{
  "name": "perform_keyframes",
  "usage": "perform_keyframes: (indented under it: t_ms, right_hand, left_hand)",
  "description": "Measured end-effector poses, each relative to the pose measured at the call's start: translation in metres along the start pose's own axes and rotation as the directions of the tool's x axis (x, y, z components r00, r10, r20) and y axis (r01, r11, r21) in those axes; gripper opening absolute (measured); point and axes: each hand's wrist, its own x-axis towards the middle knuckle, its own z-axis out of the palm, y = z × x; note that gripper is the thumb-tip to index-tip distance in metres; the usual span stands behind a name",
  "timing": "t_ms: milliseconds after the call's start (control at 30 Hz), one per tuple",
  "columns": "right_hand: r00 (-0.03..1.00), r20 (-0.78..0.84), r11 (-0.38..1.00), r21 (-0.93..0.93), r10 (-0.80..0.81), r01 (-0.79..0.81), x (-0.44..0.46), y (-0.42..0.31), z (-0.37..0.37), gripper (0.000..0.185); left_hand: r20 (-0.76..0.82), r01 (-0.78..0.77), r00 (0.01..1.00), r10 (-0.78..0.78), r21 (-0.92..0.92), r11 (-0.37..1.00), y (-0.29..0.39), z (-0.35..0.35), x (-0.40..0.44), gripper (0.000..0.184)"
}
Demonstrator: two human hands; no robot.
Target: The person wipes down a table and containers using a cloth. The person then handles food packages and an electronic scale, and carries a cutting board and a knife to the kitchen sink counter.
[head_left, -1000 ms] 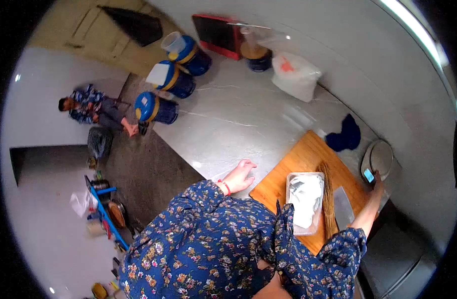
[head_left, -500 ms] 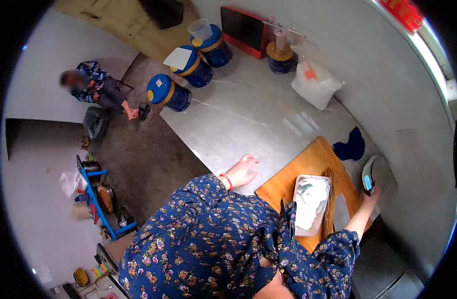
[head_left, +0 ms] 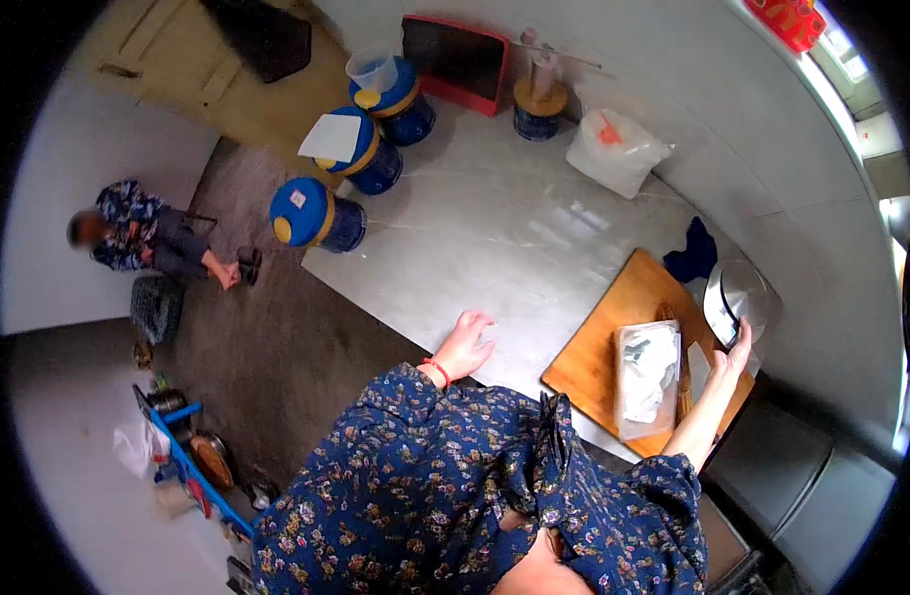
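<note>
My right hand is at the near edge of a round kitchen scale with a shiny metal top, its fingers on the rim. The scale stands by the wall at the right end of the table. Over the table's front edge, my left hand holds nothing, its fingers loosely bent and apart. Between the hands lies a wooden cutting board. On it sits a clear plastic tub with white, crumpled contents. A bundle of thin brown sticks lies beside the tub, partly hidden by it.
A dark blue cloth lies behind the board. Farther back on the grey table are a white bag, several blue buckets and a red-framed screen. A person sits at the far left, near a blue rack.
The view has shifted, so the table items sit differently in it. My right hand stays at the scale, whose lit display no longer shows. My left hand remains empty.
</note>
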Motion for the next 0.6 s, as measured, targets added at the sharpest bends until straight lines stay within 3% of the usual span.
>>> perform_keyframes:
  t_ms: [33,133,200,433,533,567,600]
  right_hand:
    - [0.991,0.136,0.999,-0.031,-0.007,0.011,-0.028,-0.002,0.008,0.034]
    - [0.958,0.282,0.997,-0.034,-0.056,0.069,-0.085,0.02,0.035,0.033]
    - [0.96,0.276,0.998,-0.024,-0.042,0.05,-0.137,0.047,0.065,0.034]
    - [0.894,0.404,0.974,0.028,0.194,-0.224,-0.215,0.19,0.148,0.024]
    - [0.828,0.47,0.942,-0.018,0.304,-0.336,-0.244,0.243,0.193,0.024]
    - [0.811,0.499,0.939,-0.022,0.307,-0.342,-0.252,0.255,0.201,0.026]
    - [0.792,0.527,0.937,-0.026,0.31,-0.349,-0.26,0.266,0.207,0.028]
  left_hand:
    - [0.022,0.009,1.0,-0.008,-0.044,0.999,-0.001,-0.013,-0.002,0.04]
    - [0.027,0.002,1.0,0.001,-0.091,0.996,-0.017,-0.041,0.002,0.039]
    - [0.019,-0.004,1.0,0.006,-0.099,0.995,-0.031,-0.062,0.005,0.038]
    - [0.01,-0.027,1.0,0.03,-0.231,0.973,-0.05,-0.126,0.029,0.037]
    - [0.107,0.082,0.994,-0.026,-0.569,0.818,-0.043,-0.148,0.042,0.037]
    - [0.141,0.134,0.988,-0.06,-0.61,0.781,-0.035,-0.156,0.041,0.037]
    - [0.109,0.087,0.994,-0.032,-0.556,0.826,-0.031,-0.159,0.04,0.037]
